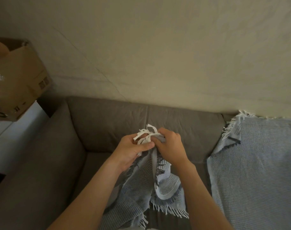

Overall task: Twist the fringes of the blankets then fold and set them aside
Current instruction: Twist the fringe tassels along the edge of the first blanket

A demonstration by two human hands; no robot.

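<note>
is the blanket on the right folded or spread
Spread: the right blanket lies flat, draped over the sofa back and seat.

**Free room and obstacles on the grey fabric sofa.** Open passage lies over the bare left part of the seat, between the left armrest and the hanging grey-blue waffle-weave blanket, and along the bare backrest above it. Mid-seat is blocked: the left hand and right hand meet before the backrest, fingers gripping the blanket's white fringe, with the left forearm and right forearm converging from the front edge. A second, pale blue waffle-weave blanket covers the right part of seat and backrest; a narrow bare strip parts it from the right forearm. Beyond the left armrest, a brown cardboard box stands on a white ledge.
</note>
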